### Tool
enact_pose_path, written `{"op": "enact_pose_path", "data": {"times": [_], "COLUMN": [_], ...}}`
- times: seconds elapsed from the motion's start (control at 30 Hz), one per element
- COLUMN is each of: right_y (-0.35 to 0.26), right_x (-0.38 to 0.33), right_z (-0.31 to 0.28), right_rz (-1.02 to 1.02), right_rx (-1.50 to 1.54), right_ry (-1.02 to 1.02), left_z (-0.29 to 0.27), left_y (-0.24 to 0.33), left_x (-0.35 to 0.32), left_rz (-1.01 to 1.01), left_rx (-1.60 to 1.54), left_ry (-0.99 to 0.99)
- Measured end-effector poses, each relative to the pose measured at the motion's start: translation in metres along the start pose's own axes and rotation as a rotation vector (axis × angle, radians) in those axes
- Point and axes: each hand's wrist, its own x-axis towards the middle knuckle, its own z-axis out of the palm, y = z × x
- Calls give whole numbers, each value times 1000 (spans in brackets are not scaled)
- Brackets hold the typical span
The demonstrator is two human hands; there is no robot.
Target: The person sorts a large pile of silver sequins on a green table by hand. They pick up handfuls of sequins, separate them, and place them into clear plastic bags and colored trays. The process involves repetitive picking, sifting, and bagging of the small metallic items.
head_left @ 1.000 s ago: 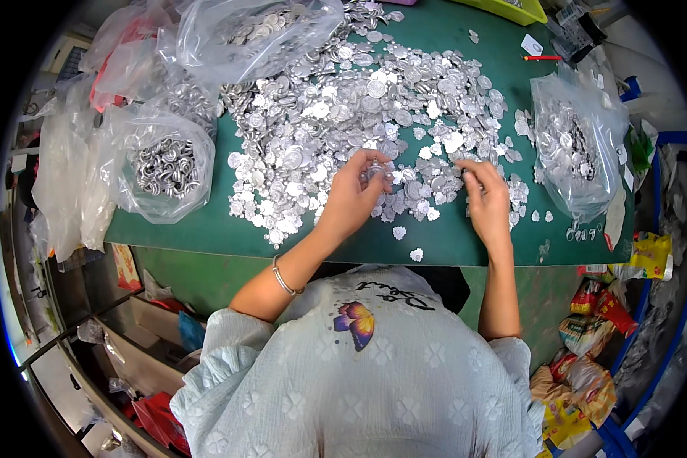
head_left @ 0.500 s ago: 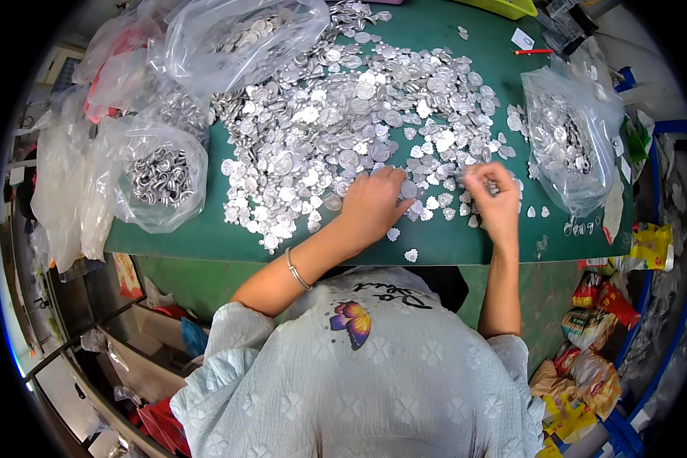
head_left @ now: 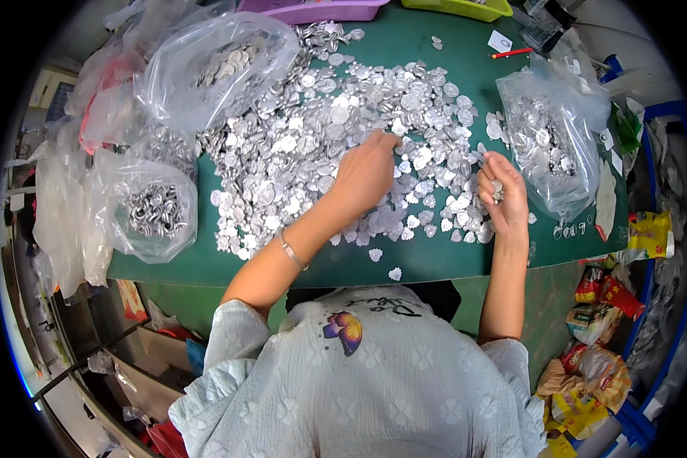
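Loose metal pieces (head_left: 298, 145), silver-coloured, round and scalloped: heaped in a broad pile over the middle of the green desk (head_left: 427, 263). Two scalloped pieces (head_left: 395, 273) are set apart near the front edge.

Left hand (head_left: 366, 172): extended over the pile, back uppermost, fingers bent and pointed down into the pieces. Whether anything is gripped cannot be told, the fingertips being partly hidden. A silver-coloured bangle (head_left: 290, 252) is worn on the wrist.

Right hand (head_left: 504, 195): raised at the right margin of the pile, fingers curled inward. A few small silver-coloured pieces (head_left: 498, 189) are held within the curl.

Clear plastic bags, three: one open bag (head_left: 229, 65) of round pieces, placed at the far left of the pile; one open bag (head_left: 156, 210) of curved pieces, at the left; one bag (head_left: 546, 141) of mixed pieces, at the right.

Also kept on the desk: a purple basket (head_left: 317, 9) and a yellow-green basket (head_left: 466, 8) at the far edge; a red pencil-like stick (head_left: 511, 53) beside a white card (head_left: 499, 40).
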Motion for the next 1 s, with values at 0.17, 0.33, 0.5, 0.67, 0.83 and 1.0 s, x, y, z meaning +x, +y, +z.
{"op": "enact_pose_path", "data": {"times": [0.17,0.33,0.5,0.67,0.83,1.0], "right_y": [-1,14,22,14,18,13], "right_x": [34,42,30,22,31,35], "right_z": [19,38,36,35,37,32], "right_rz": [-360,-506,-592,-658,-602,-702], "right_rx": [-1052,-1681,-1688,-1616,-1745,-1780], "right_ry": [206,138,190,167,132,176], "left_z": [10,17,8,-14,-24,-28], "left_y": [-3,-9,-10,-2,-1,3], "left_x": [59,60,34,9,-1,4], "left_rz": [101,123,218,201,244,133], "left_rx": [146,240,271,142,48,-76], "left_ry": [-14,-101,-129,-259,-390,-295]}}
